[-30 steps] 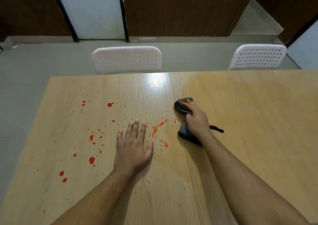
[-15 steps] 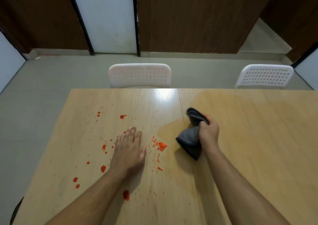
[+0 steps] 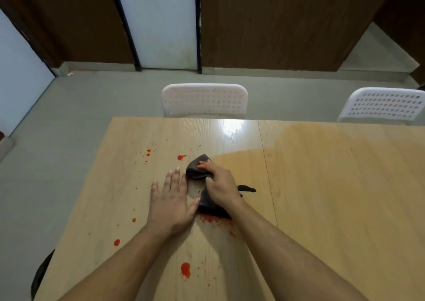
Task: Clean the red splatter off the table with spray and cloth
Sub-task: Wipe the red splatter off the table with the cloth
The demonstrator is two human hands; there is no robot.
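Right hand: my right hand point(image 3: 222, 185) grips the cloth point(image 3: 197, 173), its fingers point(image 3: 204, 164) curled over the top of the bunched fabric and pressing it onto the tabletop point(image 3: 333, 197).
Left hand: my left hand point(image 3: 171, 200) lies flat on the tabletop just beside the cloth, fingers straight and slightly spread, holding nothing.
Cloth: dark and crumpled, near the middle of the tabletop, one loose tail sticking out to the right of my wrist.
Red splatter: a smeared patch point(image 3: 213, 220) sits at the near edge of the cloth; separate drops lie nearer me point(image 3: 185, 269), to the left point(image 3: 116, 242) and beyond the cloth point(image 3: 181, 157).
Wet area: a darker, damp-looking zone point(image 3: 322, 153) covers the right part of the tabletop.
Spray: no bottle is in view.
Handling, as I judge it: the cloth looks soft, light and limp, so it will fold and drag rather than slide as a pad; I would hold it bunched under the palm, keeping the tail tucked in.
Risk: the cloth may spread the splatter rather than lift it.
Background: two white chairs point(image 3: 204, 100) stand behind the tabletop.
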